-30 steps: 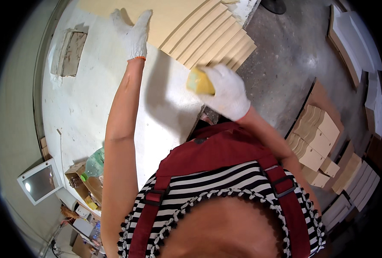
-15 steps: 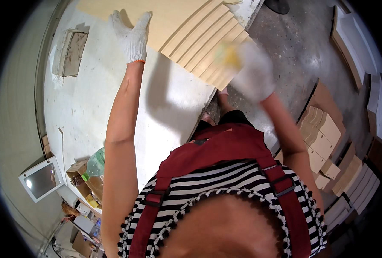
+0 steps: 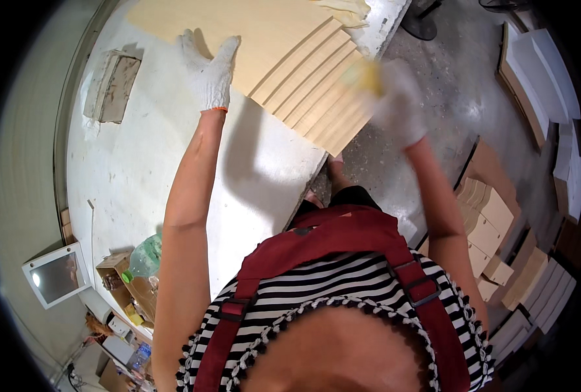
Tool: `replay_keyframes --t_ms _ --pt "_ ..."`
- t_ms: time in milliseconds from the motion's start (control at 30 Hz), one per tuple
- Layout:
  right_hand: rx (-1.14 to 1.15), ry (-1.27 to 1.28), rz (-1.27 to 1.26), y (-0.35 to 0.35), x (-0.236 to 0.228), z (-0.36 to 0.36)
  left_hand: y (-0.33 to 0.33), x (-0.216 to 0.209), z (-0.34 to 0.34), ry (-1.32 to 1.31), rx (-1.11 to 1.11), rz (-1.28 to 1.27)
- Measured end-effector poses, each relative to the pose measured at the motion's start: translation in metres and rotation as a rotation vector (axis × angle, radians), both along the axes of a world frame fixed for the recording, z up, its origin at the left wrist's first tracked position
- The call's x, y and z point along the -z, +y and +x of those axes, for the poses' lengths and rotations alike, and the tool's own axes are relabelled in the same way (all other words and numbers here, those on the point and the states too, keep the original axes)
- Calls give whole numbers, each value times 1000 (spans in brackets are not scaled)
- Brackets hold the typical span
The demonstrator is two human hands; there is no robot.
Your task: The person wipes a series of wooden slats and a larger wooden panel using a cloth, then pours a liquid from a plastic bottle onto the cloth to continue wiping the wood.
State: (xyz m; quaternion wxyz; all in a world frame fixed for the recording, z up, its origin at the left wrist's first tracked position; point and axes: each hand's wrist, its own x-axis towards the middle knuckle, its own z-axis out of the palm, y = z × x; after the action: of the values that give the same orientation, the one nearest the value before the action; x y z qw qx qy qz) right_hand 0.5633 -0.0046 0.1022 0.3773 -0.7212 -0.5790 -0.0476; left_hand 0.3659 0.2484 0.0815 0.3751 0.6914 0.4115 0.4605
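A large pale wooden panel (image 3: pixel 192 16) lies on the white table. Several narrow curved strips (image 3: pixel 303 72) run side by side in steps at its right end, which juts past the table edge. My left hand (image 3: pixel 210 72), in a white knit glove with an orange cuff, rests on the panel's near edge with thumb and fingers spread. At the strips' right ends, my gloved right hand (image 3: pixel 398 104) is closed around a yellow and green sponge (image 3: pixel 367 77). Motion blurs both hand and sponge, so I cannot tell whether the sponge touches the strips.
A worn block (image 3: pixel 120 88) sits on the white table (image 3: pixel 127 170) at left. A green bottle (image 3: pixel 145 256) and cardboard box (image 3: pixel 111 268) stand lower left. Pale wooden pieces (image 3: pixel 486 222) and white curved panels (image 3: pixel 542 72) lie at right. A black round base (image 3: pixel 421 27) stands beyond the table edge.
My right hand with the sponge has shifted right and slightly farther away along the strips' ends. My left hand keeps its place on the panel; the whole view has shifted a little.
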Motion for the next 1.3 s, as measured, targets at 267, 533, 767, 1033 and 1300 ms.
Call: replay_keyframes --t_ms 267,533,767,1033,1300 --pt "-71 -103 -52 23 16 -33 0 1 -5 -50 -9 -24" --pt "194 641 1 23 20 83 -5 -10 -4 39 -26 4" --pt "170 256 -99 12 31 -55 -4 -2 3 145 -48 136" --pt "-49 371 -120 -1 -6 -90 1 5 -5 6 -37 110" --pt "294 573 -232 49 8 10 -2 -3 0 57 -36 44"
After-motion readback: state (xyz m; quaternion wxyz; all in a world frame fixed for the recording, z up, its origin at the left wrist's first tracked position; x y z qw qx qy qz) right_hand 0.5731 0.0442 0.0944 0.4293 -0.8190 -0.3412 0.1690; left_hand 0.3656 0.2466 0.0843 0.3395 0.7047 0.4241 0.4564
